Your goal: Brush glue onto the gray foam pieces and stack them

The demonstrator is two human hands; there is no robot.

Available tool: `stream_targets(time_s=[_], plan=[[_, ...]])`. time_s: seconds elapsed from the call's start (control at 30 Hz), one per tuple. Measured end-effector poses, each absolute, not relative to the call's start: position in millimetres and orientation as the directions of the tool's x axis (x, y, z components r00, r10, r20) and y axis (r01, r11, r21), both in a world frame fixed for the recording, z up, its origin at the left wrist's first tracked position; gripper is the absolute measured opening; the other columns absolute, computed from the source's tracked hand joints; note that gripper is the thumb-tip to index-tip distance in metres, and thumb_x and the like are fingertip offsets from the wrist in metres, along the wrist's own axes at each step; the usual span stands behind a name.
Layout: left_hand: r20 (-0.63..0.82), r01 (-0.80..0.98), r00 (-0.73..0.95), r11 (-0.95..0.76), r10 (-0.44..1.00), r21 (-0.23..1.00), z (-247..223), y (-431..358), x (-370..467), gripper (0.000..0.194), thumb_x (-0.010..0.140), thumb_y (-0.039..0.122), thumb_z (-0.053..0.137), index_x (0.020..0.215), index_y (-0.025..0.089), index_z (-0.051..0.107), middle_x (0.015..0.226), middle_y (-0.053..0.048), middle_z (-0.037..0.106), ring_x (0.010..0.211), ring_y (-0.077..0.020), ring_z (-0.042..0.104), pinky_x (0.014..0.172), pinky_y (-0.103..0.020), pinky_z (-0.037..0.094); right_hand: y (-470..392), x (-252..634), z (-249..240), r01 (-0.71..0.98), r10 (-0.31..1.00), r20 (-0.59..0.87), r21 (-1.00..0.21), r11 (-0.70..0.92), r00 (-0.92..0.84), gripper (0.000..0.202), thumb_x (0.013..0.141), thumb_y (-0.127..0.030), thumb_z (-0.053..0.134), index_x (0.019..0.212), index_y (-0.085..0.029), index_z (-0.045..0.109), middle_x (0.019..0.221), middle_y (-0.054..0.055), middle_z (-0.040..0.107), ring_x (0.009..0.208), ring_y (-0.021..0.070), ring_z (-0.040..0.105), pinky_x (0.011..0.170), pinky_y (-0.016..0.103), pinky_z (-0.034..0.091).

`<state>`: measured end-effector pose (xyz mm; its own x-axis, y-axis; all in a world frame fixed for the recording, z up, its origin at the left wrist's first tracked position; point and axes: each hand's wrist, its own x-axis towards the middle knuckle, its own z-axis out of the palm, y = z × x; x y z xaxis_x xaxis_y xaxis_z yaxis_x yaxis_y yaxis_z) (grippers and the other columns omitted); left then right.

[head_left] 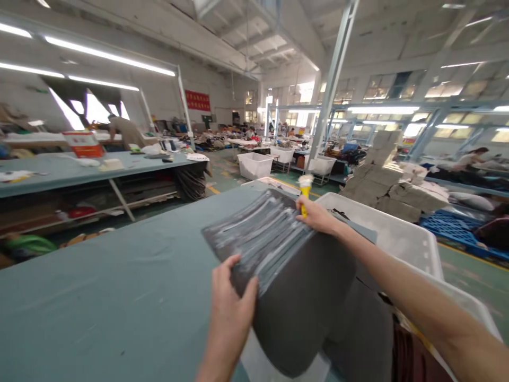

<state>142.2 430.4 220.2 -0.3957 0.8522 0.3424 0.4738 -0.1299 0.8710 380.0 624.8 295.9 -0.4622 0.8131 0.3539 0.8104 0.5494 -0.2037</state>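
Observation:
Dark grey sheets (pixel 306 286) lie fanned out in overlapping strips across the table, with whitish wet streaks along their exposed edges. My left hand (pixel 230 302) grips the near left edge of the fan, thumb and forefinger on top; its other fingers are hidden. At the far right corner, my right hand (pixel 318 215) is closed around the yellow handle of a brush (pixel 305 185), pale bristles pointing up. That same hand touches the sheets, but whether it also pinches them I cannot tell. More dark sheets (pixel 361 323) hang at the table's right side.
The blue-green table (pixel 119 297) stretches left. White plastic bins (pixel 397 239) stand close on the right, beside stacked grey material (pixel 382 180) and a blue pallet (pixel 449 228). A second table (pixel 143 164) holds a red-and-white bucket (pixel 82 144). A person (pixel 125 131) bends behind it.

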Motion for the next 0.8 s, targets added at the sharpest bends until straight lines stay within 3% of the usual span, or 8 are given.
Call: stream_targets(time_s=[0.17, 0.27, 0.4, 0.63, 0.8], plan=[[0.175, 0.397, -0.316, -0.037, 0.932, 0.917, 165.1, 480.9, 279.4, 0.049, 0.073, 0.015, 0.051, 0.121, 0.019, 0.043, 0.118, -0.012, 0.047, 0.117, -0.0223, 0.047, 0.102, -0.036, 0.036, 653.4, 501.5, 217.7, 0.951, 0.948, 0.199, -0.139, 0.277, -0.247, 0.023, 0.071, -0.016, 0.063, 0.085, -0.021, 0.045, 0.083, 0.003, 0.057, 0.073, 0.0155, 0.052, 0.062, 0.023, 0.032], [0.05, 0.382, -0.303, 0.073, 0.952, 0.921, 120.9, 504.5, 310.8, 0.05, 0.073, 0.012, 0.047, 0.123, 0.017, 0.041, 0.119, -0.013, 0.046, 0.118, -0.0215, 0.046, 0.102, -0.033, 0.035, 671.9, 536.3, 164.3, 0.961, 0.97, 0.147, -0.17, 0.217, -0.193, 0.023, 0.071, -0.015, 0.064, 0.083, -0.022, 0.045, 0.082, 0.002, 0.058, 0.074, 0.0157, 0.055, 0.061, 0.023, 0.032], [0.0, 0.399, -0.335, 0.142, 0.942, 0.906, 76.8, 532.3, 315.9, 0.05, 0.073, 0.011, 0.046, 0.123, 0.017, 0.04, 0.12, -0.012, 0.045, 0.118, -0.0208, 0.046, 0.103, -0.034, 0.035, 701.1, 544.5, 114.0, 0.947, 0.971, 0.138, -0.233, 0.223, -0.194, 0.023, 0.071, -0.016, 0.064, 0.083, -0.023, 0.046, 0.082, 0.001, 0.058, 0.075, 0.0154, 0.056, 0.061, 0.023, 0.032], [-0.023, 0.432, -0.41, 0.216, 0.912, 0.876, 37.4, 578.5, 309.8, 0.049, 0.076, 0.012, 0.045, 0.124, 0.016, 0.039, 0.122, -0.013, 0.043, 0.118, -0.0194, 0.046, 0.103, -0.033, 0.035, 754.6, 519.1, 80.4, 0.928, 0.958, 0.146, -0.251, 0.275, -0.245, 0.02, 0.076, -0.014, 0.06, 0.087, -0.022, 0.046, 0.088, 0.002, 0.057, 0.073, 0.0139, 0.054, 0.059, 0.022, 0.031], [-0.164, 0.39, -0.424, 0.343, 0.891, 0.855, 23.6, 594.3, 307.0, 0.054, 0.079, 0.013, 0.041, 0.132, 0.013, 0.036, 0.123, -0.015, 0.044, 0.119, -0.0199, 0.046, 0.104, -0.032, 0.032, 768.9, 522.2, 73.8, 0.93, 0.964, 0.182, -0.279, 0.241, -0.195, 0.014, 0.076, -0.019, 0.065, 0.081, -0.022, 0.052, 0.08, 0.002, 0.058, 0.071, 0.0157, 0.057, 0.06, 0.024, 0.036]])
